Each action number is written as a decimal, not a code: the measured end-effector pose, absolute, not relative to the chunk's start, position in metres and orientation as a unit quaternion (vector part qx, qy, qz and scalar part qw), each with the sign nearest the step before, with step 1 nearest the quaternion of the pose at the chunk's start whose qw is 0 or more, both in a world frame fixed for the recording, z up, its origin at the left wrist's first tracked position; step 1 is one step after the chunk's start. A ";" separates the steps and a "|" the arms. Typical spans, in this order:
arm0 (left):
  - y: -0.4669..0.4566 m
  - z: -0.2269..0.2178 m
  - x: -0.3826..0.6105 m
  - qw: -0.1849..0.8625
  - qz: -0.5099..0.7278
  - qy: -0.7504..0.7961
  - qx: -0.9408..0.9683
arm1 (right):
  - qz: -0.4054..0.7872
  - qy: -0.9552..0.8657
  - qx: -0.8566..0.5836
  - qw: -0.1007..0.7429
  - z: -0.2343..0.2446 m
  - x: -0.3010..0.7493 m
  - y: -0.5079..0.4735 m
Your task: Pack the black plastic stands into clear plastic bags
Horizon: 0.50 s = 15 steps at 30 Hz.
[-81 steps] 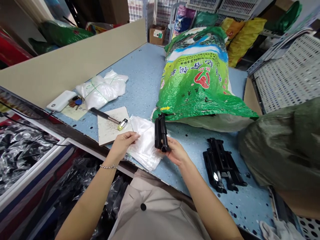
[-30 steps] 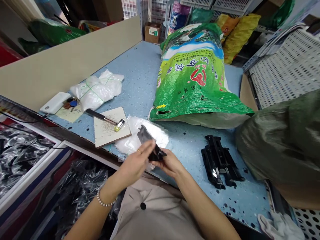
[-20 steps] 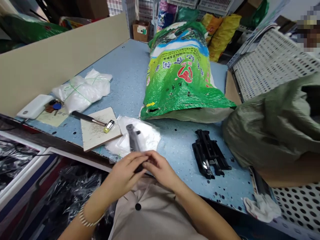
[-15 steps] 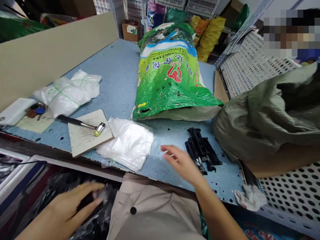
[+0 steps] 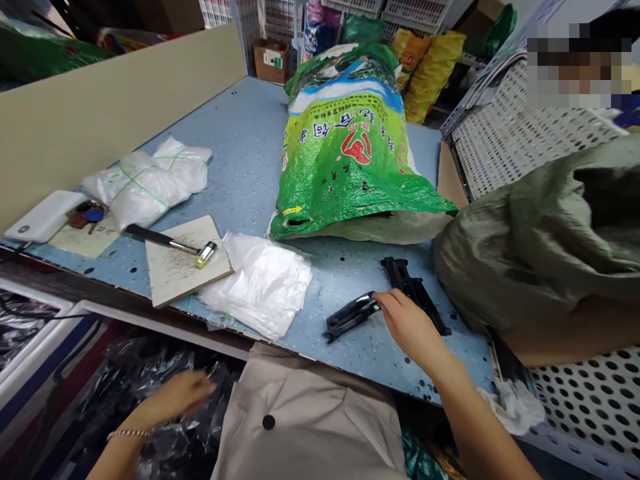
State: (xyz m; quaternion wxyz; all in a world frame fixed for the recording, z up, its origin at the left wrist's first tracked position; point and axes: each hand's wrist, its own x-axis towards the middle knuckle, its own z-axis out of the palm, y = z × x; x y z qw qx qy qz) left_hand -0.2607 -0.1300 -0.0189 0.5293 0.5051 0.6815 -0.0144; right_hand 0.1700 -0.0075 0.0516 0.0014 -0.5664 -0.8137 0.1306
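Note:
My right hand (image 5: 407, 323) is closed on the end of a long black plastic part (image 5: 350, 315), which lies slanted on the blue table (image 5: 250, 153). Just behind the hand lies a small pile of similar black parts (image 5: 417, 297). My left hand (image 5: 183, 395) is down below the table's front edge, over a bin of black items wrapped in clear plastic (image 5: 165, 373). Its fingers are smeared by motion, and I see nothing in them. A stack of clear plastic bags (image 5: 265, 287) lies on the table between my hands.
A small hammer (image 5: 170, 241) rests on a pale board (image 5: 183, 270). A big green printed sack (image 5: 350, 153) and an olive sack (image 5: 540, 247) take up the table's middle and right. Bundled white bags (image 5: 150, 183) and a power bank (image 5: 43, 217) lie at left. White perforated crates (image 5: 500, 140) stand at right, with another person behind them.
The black part that both hands held has gone down off the table with my left hand. My right hand reached to the pile and pulled one black part leftward out of it.

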 end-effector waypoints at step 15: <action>0.033 0.013 -0.175 0.380 0.360 0.675 0.520 | 0.410 -0.752 -0.510 0.076 0.037 0.172 0.020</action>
